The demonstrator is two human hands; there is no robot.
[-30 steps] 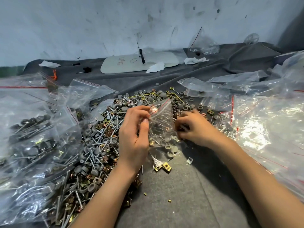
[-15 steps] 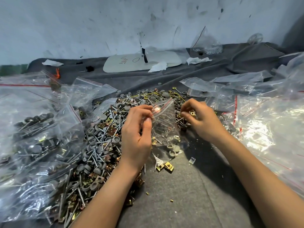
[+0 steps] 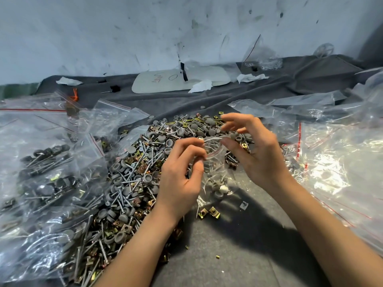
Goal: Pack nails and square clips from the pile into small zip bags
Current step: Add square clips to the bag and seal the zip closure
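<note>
Pinching the left edge of the small zip bag's [image 3: 215, 164] mouth between thumb and fingertips, your left grip [image 3: 180, 179] is holding the bag up just above the worktop, so that it is hanging down between your two hands. Your right grip [image 3: 259, 154] is meeting the opposite edge of the mouth, with the thumb lying against the rim and the other fingers curving loosely above it; I cannot tell whether that grip is grasping the plastic or anything small. A few grey caps [image 3: 219, 188] are sitting in the bottom of the bag. The pile [image 3: 145, 162] of nails, grey caps and brassy square clips is spreading out behind and to the left of your hands, and two loose clips [image 3: 209, 213] are lying just in front of the bag. A wrinkled grey cloth [image 3: 238, 241] is covering the worktop. Filled bags [image 3: 41, 172] are heaping up on your left, and clear, red-striped bags [image 3: 331, 162] are crowding your right. At the back, a white board [image 3: 180, 81] with handwritten marks and crumpled tissues [image 3: 201, 86] are lying near a scuffed, stained white wall [image 3: 145, 27].
</note>
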